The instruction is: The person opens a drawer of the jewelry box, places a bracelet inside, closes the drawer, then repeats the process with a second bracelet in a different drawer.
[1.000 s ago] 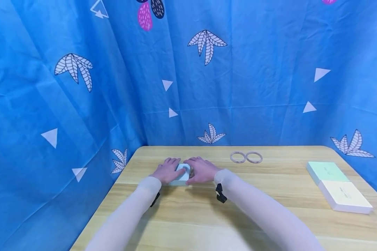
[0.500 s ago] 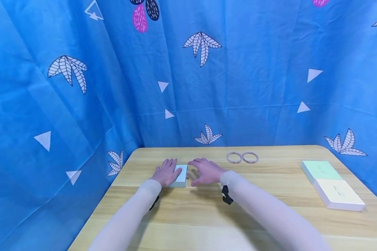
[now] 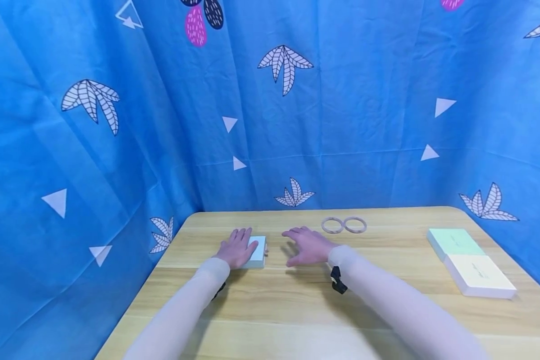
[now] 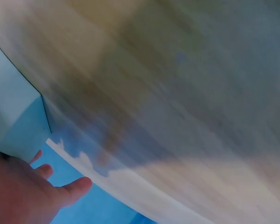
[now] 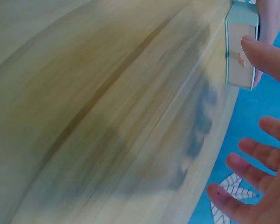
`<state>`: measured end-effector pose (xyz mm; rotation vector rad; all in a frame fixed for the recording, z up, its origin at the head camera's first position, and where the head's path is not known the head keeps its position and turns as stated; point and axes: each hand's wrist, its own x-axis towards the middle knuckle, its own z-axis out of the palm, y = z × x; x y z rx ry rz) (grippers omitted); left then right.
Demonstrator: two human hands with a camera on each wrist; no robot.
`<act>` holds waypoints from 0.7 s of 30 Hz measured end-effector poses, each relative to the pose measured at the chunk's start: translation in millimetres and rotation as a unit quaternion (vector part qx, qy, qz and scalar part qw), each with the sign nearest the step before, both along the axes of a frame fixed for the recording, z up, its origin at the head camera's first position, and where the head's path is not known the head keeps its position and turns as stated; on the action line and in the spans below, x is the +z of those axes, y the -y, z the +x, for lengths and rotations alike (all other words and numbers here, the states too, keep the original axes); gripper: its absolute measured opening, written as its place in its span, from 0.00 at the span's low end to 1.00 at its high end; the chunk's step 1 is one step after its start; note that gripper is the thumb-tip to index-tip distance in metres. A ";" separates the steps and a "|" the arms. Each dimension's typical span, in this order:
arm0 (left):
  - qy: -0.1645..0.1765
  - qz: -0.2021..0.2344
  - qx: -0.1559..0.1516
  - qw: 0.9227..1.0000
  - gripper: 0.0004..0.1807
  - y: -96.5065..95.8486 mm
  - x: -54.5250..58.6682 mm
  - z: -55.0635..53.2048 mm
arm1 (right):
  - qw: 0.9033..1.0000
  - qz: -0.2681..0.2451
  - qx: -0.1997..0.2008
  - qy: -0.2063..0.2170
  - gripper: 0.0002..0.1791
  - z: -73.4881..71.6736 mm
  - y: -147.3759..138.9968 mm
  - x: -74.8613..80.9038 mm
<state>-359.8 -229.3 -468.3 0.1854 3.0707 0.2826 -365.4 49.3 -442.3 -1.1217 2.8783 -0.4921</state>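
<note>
A small pale blue box point(image 3: 257, 254) lies on the wooden table at the left. My left hand point(image 3: 236, 249) rests on its left part, fingers extended and thumb on the top. Facing right, the box's end point(image 5: 235, 70) is a pale panel framed in light green, with a small tab sticking out of its middle. My right hand point(image 3: 309, 246) hovers to the right of that end, apart from it, fingers spread and holding nothing. In the left wrist view, a corner of the box point(image 4: 14, 102) shows beyond the left fingers.
Two thin rings, a left ring point(image 3: 332, 225) and a right ring point(image 3: 355, 225), lie side by side near the table's back edge. At the right, a light green box point(image 3: 454, 241) adjoins a cream-topped box point(image 3: 479, 272). A blue patterned curtain point(image 3: 364, 100) hangs behind the table.
My right hand has let go of the box's right end and moved off to the right, uncovering the tab. My left hand stays on the box. The head view has shifted slightly.
</note>
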 end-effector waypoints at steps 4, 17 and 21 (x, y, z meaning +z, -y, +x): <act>-0.001 0.008 -0.004 1.000 0.41 1.0 2.1 1.9 | 1.000 0.006 -0.012 0.007 0.51 1.0 -15.5 0.3; 0.005 0.010 0.004 1.000 0.40 3.3 -0.6 -3.0 | 0.999 0.021 -0.026 -0.012 0.50 8.3 -70.7 3.8; 0.005 0.012 0.000 1.000 0.41 5.4 -5.1 -5.8 | 0.999 0.024 -0.030 -0.013 0.50 17.1 -85.0 8.5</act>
